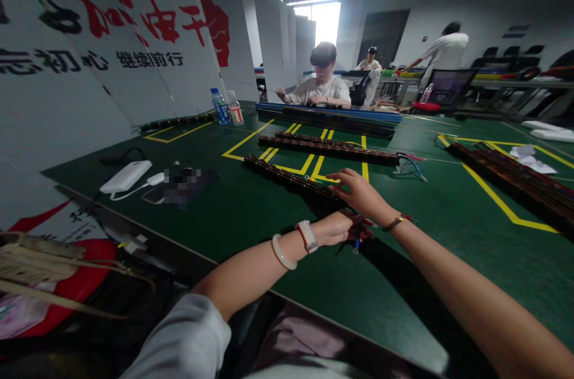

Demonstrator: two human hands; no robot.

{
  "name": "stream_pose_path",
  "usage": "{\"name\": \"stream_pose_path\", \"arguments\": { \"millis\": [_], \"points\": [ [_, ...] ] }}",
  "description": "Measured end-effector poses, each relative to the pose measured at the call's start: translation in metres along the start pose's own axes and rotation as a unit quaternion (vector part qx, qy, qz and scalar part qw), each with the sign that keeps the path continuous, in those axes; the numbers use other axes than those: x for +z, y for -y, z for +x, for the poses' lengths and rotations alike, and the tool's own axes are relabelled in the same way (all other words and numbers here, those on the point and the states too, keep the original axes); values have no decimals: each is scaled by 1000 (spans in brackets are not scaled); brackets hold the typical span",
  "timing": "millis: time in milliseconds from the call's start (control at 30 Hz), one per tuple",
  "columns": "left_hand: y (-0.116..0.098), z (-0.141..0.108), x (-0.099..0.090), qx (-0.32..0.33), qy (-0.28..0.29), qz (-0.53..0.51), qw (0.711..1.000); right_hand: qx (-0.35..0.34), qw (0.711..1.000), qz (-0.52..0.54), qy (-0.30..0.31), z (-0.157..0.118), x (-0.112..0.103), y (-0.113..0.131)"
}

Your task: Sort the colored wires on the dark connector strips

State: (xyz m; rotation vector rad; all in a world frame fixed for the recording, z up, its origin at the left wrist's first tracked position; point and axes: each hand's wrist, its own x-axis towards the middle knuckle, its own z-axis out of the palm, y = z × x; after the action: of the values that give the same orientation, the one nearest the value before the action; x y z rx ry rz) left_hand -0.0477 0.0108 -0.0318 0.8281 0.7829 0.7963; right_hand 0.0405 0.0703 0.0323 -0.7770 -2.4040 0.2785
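A dark, tied wire harness [282, 174] slants across the green table in front of me. My left hand [338, 228], wearing a watch and a pale bangle, is closed around its near end. Red and blue wire ends [357, 243] with metal lugs stick out beyond the fingers. My right hand [365, 195] is over the same end, its fingers apart and slightly bent. Its fingertips are by a yellow-green wire [319, 180] lying along the harness with a ring lug; whether they touch it I cannot tell.
More wire harnesses lie behind [327, 147] and at right [515, 179], among yellow tape outlines. A white power bank [126, 177], a phone [155, 192] and two bottles [219, 107] stand or lie leftward. A person [320, 89] sits across, behind a blue trough [332, 114].
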Motion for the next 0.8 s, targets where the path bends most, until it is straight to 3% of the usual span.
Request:
{"name": "stream_pose_path", "arguments": {
  "millis": [100,200,267,367,500,567,700,800],
  "points": [
    [-3,-3,2,-3,-6,35,999,18,998,24,-52,-32,-14,-7],
    [-12,-7,4,-13,-21,141,990,38,997,11,-69,-70,-24,-23],
    [-20,-11,6,-18,-33,260,965,56,996,-1,-64,-93,-27,-36],
    [-29,-19,8,-2,-70,443,894,72,995,-32,-59,-113,-29,-51],
    [-30,-26,10,78,-112,610,780,53,993,-93,-49,-113,-29,-58],
    [-28,-27,9,116,-120,651,741,38,992,-114,-28,-111,-27,-58],
    [-25,-25,5,185,-131,661,715,40,993,-114,8,-108,-25,-58],
    [-25,-27,6,227,-144,652,709,64,994,-89,-18,-101,-29,-53]
  ]
}}
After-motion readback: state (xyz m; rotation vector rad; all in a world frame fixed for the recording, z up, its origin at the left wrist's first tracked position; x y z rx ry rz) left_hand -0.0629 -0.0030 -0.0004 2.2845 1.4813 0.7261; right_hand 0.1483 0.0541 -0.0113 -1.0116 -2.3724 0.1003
